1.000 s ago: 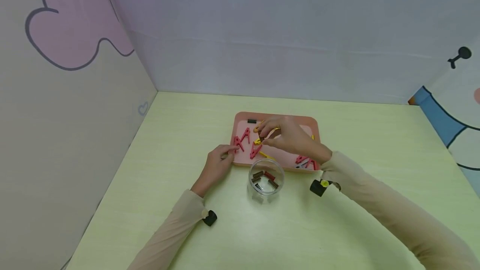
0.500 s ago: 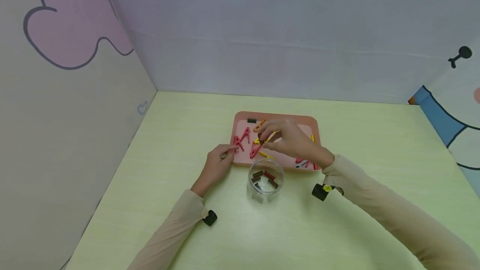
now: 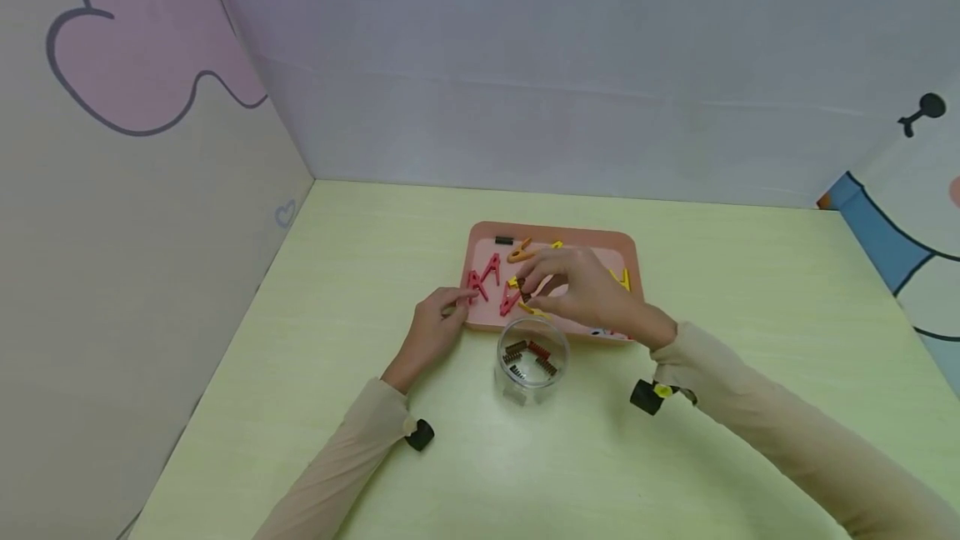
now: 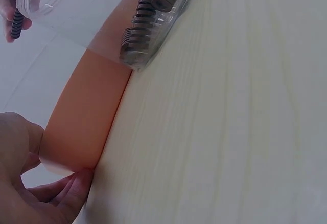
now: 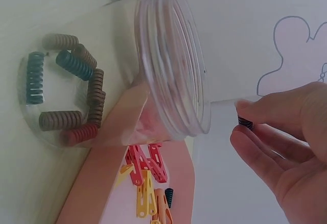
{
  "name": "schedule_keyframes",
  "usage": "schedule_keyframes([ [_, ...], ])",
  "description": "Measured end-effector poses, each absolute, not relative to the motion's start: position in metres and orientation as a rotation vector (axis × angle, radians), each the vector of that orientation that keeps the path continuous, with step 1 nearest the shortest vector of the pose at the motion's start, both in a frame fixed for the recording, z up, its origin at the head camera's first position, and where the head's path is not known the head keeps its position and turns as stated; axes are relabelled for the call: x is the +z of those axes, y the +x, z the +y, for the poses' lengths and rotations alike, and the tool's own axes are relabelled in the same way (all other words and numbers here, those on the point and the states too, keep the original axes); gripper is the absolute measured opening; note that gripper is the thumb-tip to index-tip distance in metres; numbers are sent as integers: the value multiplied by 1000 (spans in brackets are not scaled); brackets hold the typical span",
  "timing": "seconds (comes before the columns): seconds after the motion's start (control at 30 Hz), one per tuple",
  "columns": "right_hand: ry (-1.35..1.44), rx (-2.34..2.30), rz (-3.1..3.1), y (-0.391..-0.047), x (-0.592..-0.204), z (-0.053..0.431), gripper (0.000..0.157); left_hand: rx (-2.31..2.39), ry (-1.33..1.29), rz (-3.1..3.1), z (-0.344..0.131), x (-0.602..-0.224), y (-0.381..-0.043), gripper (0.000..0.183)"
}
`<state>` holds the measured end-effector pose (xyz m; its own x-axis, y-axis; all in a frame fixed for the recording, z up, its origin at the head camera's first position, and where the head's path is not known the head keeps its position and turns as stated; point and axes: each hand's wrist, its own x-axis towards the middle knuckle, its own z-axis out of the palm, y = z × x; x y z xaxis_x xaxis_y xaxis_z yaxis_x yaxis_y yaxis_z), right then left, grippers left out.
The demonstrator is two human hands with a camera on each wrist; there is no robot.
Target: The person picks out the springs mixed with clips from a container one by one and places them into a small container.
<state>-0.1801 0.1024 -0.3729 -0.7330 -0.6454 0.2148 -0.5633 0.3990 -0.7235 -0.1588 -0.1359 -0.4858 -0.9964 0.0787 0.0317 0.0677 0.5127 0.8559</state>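
Between the thumb and fingers of my right hand is a small dark coil spring, held in the air over the near part of the pink tray. Close by, in front of the tray, stands a clear open jar. Several springs lie at its bottom: brown ones, blue-green ones and a red one. The spring is above and outside the jar's mouth. My left hand grips the tray's near left corner, with thumb and fingers pinching its wall in the left wrist view.
Red clothespins, an orange clothespin and yellow ones lie scattered in the tray. A dark spring rests at its far left. Walls border the table at the back and left.
My right hand has come slightly toward the jar with the spring, uncovering the orange clothespin and yellow pieces at the tray's back and right. The left hand stays in place.
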Motion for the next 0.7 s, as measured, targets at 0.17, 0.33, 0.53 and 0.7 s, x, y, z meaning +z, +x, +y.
schedule_keyframes([
  [0.17,-1100,-1241,2567,-176,-373,103,12,1545,128,2724,-135,-486,-158,25],
  [0.33,-1109,-1223,2553,-170,-372,104,12,1552,132,2727,-136,-487,-158,24],
  [0.53,-1090,-1230,2532,-163,-369,105,14,1555,142,2724,-136,-488,-158,25],
  [0.7,-1109,-1220,2550,-159,-368,106,16,1564,154,2729,-136,-489,-159,24],
])
